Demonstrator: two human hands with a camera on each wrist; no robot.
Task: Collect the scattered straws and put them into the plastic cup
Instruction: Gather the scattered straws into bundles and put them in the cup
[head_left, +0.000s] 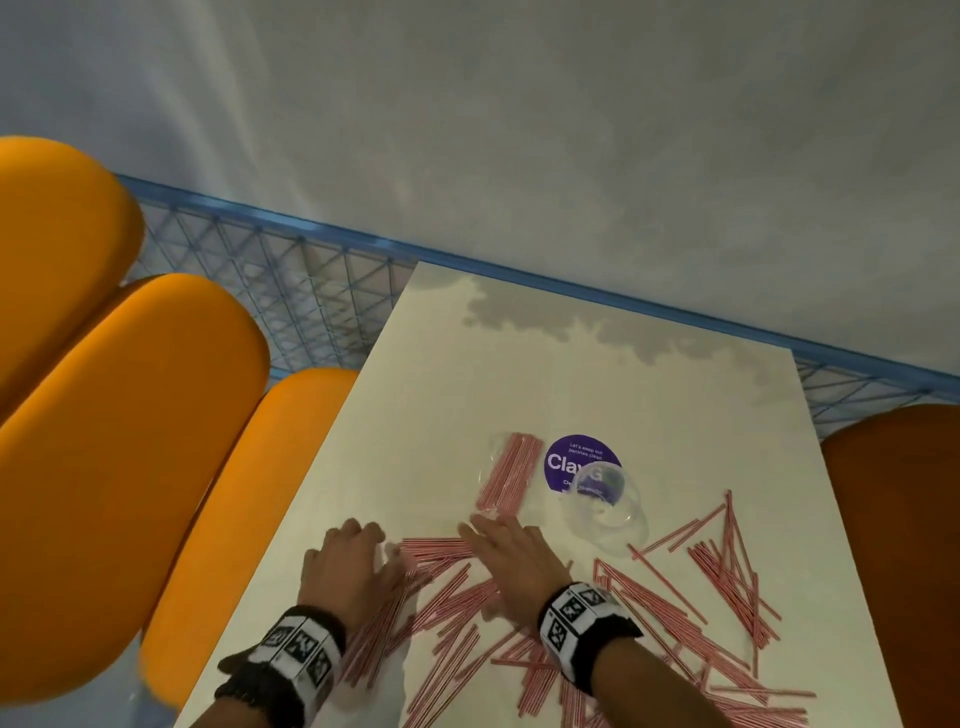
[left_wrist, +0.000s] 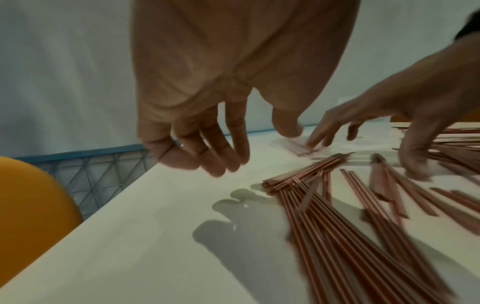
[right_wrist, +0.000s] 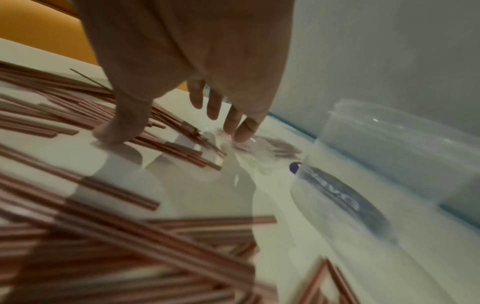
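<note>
Many red-and-white striped straws (head_left: 649, 613) lie scattered over the near half of the white table (head_left: 519, 374). A clear plastic cup (head_left: 608, 506) stands right of centre, partly over a purple round sticker (head_left: 569, 460). A clear bag holding a bundle of straws (head_left: 509, 470) lies just left of the cup. My left hand (head_left: 358, 561) hovers with loose fingers beside a heap of straws (left_wrist: 324, 222), holding nothing. My right hand (head_left: 504, 551) is spread flat, thumb on loose straws (right_wrist: 166, 142) and fingertips (right_wrist: 244, 131) touching the bag's near end.
Orange cushioned seats (head_left: 130, 441) line the table's left side and a brown one (head_left: 898, 545) sits at the right. A blue wire-mesh rail (head_left: 291, 280) and a grey wall run behind the table. The far half of the tabletop is bare.
</note>
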